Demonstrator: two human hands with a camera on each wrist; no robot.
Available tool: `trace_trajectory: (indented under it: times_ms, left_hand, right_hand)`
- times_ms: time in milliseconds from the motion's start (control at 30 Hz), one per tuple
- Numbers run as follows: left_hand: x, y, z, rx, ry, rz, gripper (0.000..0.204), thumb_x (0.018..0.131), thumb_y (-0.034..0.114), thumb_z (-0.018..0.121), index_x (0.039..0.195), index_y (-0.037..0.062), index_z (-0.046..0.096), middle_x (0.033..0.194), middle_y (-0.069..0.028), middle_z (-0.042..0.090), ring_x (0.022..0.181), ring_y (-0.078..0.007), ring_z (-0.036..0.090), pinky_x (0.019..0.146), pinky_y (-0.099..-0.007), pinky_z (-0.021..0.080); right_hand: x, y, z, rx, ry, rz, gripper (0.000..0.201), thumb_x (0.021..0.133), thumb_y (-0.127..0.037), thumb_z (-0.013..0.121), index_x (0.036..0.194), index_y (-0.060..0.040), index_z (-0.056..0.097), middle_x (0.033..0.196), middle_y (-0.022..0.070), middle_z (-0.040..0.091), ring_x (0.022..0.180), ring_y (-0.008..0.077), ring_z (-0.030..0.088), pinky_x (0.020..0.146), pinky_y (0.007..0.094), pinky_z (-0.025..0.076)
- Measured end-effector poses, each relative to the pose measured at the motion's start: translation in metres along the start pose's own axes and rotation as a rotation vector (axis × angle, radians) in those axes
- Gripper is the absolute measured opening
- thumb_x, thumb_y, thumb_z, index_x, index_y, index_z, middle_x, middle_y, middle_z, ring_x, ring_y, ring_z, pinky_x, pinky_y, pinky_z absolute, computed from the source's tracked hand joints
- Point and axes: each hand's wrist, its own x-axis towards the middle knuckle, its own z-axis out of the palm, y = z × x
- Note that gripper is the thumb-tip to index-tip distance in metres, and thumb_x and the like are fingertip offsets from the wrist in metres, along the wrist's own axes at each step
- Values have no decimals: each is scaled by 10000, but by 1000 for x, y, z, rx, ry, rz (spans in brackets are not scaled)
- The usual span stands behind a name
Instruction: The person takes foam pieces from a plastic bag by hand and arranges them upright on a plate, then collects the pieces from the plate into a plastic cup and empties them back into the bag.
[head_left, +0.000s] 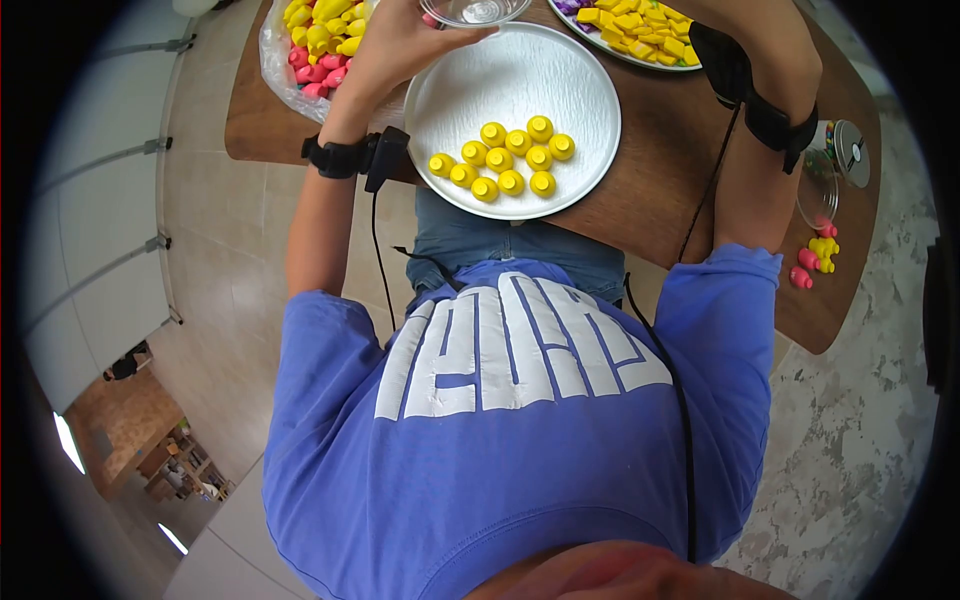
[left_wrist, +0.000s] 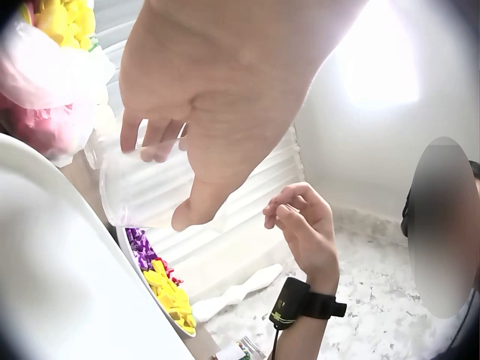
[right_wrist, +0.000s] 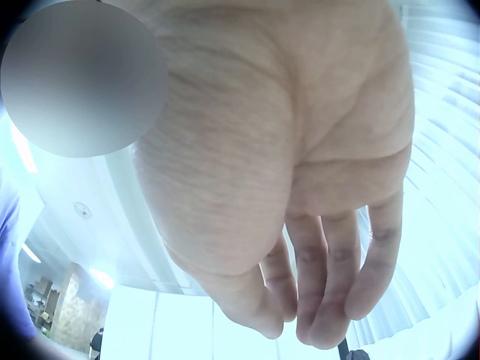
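Observation:
My left hand (head_left: 405,45) grips a clear plastic cup (head_left: 480,10) by its side, just above the far rim of a round white plate (head_left: 590,120). In the left wrist view, the thumb and fingers are spread around the wall of the cup (left_wrist: 124,191). Several small yellow bottle-shaped pieces (head_left: 498,159) stand grouped on the plate. My right hand (left_wrist: 304,225) is raised at the right, mostly cut off at the top of the head view. Its fingers (right_wrist: 341,255) hang loosely bent, and nothing shows in them.
A plastic bag (head_left: 275,75) of yellow and pink pieces lies back left. Behind the plate, a white dish (head_left: 600,42) holds yellow and purple pieces. At right, a clear container (head_left: 818,190) lies beside a round lid (head_left: 852,153) and some loose pink and yellow pieces (head_left: 822,250).

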Motion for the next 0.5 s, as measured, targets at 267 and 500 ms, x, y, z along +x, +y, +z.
trace_trajectory:
  times_ms: [267,500]
  left_hand:
    - [6,9,1,10,-35,-137,1026,770,104,910,1570,35,271,1374,-167,561,1324,-267,551,1106,-378,488]
    - [23,-23,-5,-19,44,-63,834,767,103,912,1429,37,409,1314,-160,579,1248,-253,596,1028,-372,535]
  right_hand:
    - [3,0,-3,-26,-58,6,147,856,-40,697,872,36,572,772,189,643,716,353,649,679,400,519]
    - [4,-4,-2,45,-56,33,136,850,-29,690,857,39,572,757,183,637,705,335,652,679,392,520]
